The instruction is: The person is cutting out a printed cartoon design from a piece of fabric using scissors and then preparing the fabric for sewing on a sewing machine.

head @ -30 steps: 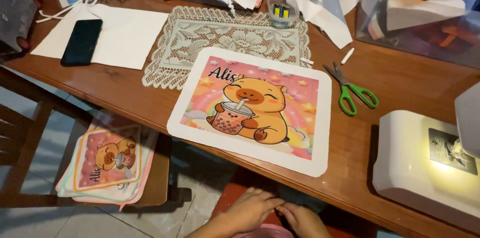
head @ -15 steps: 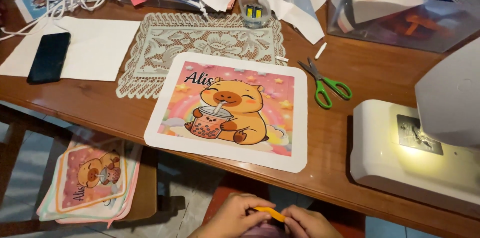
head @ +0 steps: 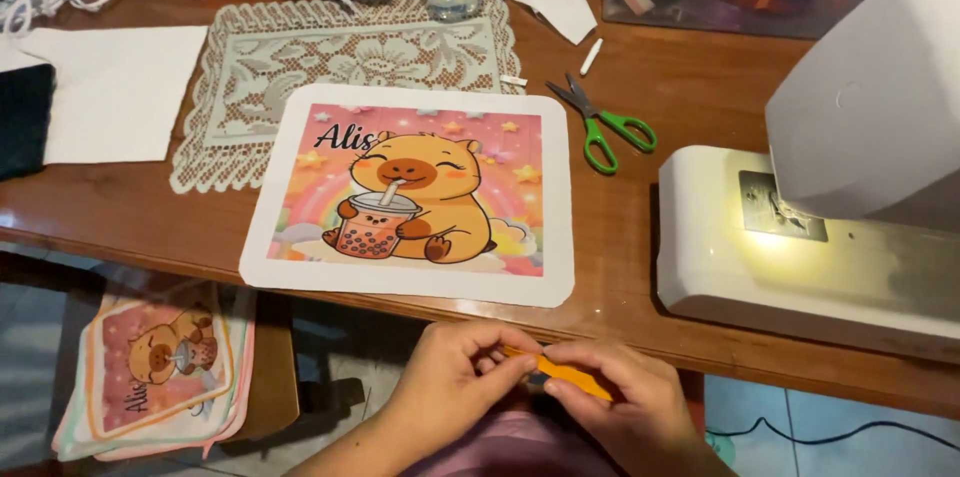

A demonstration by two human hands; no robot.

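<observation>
Both hands meet below the table's front edge, pinching a narrow orange strip (head: 563,374) between them. My left hand (head: 455,377) grips its left end. My right hand (head: 630,399) holds the right part with thumb and fingers. Just above them on the brown wooden table (head: 620,227) lies a white-bordered printed fabric panel (head: 415,192) with a cartoon animal holding a drink on a pink background.
A white sewing machine (head: 810,237) with its lamp lit stands at the right. Green-handled scissors (head: 605,127) lie beside the panel, a lace mat (head: 350,57) behind it. A stack of similar printed panels (head: 160,367) rests on a chair at lower left. Papers and a clear container line the back.
The view has shifted toward the sewing machine and closer in. My hands have risen into view, and the orange strip between them is now drawn out longer.
</observation>
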